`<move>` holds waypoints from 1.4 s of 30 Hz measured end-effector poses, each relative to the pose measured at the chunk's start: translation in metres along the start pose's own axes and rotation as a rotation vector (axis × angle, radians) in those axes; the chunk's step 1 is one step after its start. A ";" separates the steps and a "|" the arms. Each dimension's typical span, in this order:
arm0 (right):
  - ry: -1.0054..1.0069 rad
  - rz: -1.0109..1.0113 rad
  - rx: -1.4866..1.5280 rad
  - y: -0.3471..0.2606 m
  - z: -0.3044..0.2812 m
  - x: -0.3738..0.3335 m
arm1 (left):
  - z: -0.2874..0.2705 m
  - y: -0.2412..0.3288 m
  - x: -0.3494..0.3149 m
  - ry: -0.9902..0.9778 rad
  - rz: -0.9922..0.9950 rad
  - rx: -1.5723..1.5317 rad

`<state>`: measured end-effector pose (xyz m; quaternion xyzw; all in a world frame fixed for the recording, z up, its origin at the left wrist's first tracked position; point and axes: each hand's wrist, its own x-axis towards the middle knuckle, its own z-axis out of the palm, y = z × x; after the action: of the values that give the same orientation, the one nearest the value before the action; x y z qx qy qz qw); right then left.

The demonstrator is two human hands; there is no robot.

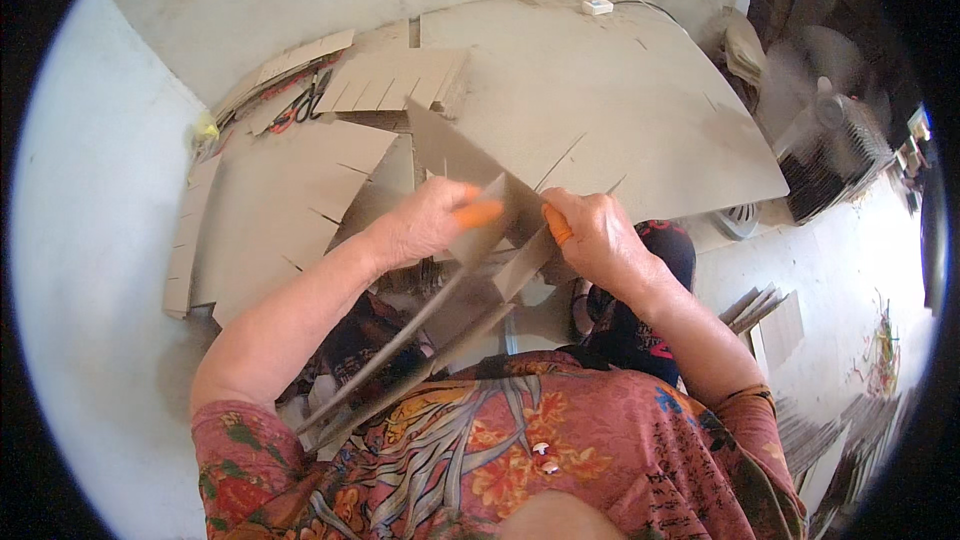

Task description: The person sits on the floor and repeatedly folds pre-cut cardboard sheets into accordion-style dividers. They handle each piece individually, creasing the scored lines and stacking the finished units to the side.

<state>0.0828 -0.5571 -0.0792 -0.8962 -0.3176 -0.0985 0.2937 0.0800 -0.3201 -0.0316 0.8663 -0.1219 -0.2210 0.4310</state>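
Note:
Several slotted cardboard divider strips (535, 262) cross each other at angles between my hands, above my lap. My left hand (425, 220), with orange covers on its fingertips, is closed on a cardboard strip; the fingertips are somewhat blurred. My right hand (600, 240), also with an orange fingertip cover, pinches the strips where they meet. Long strips slant from there down toward my left side, their near ends by my shirt. A wide cardboard piece (460, 150) stands up beyond my left fingers. The exact joints between the strips are hidden by my fingers.
A large board (620, 100) lies ahead. Slotted cardboard sheets (290, 200) and a smaller stack (395, 78) lie left, near scissors (300, 110). A white power socket (597, 6) sits at the back. A fan (825, 110) stands right; cardboard stacks (830, 450) lean lower right.

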 end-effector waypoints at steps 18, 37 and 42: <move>0.137 -0.230 0.138 0.003 0.004 -0.003 | -0.108 -0.152 -0.015 0.708 -0.201 0.851; 0.018 0.069 0.099 0.001 -0.015 0.009 | -0.067 -0.129 0.014 0.581 -0.013 0.482; -0.037 0.063 -0.042 0.006 -0.008 0.010 | -0.105 -0.243 -0.021 0.851 -0.340 1.018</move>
<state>0.0949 -0.5605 -0.0718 -0.9134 -0.2925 -0.0792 0.2720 0.1177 -0.0935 -0.1652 0.9796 0.1072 0.1588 -0.0605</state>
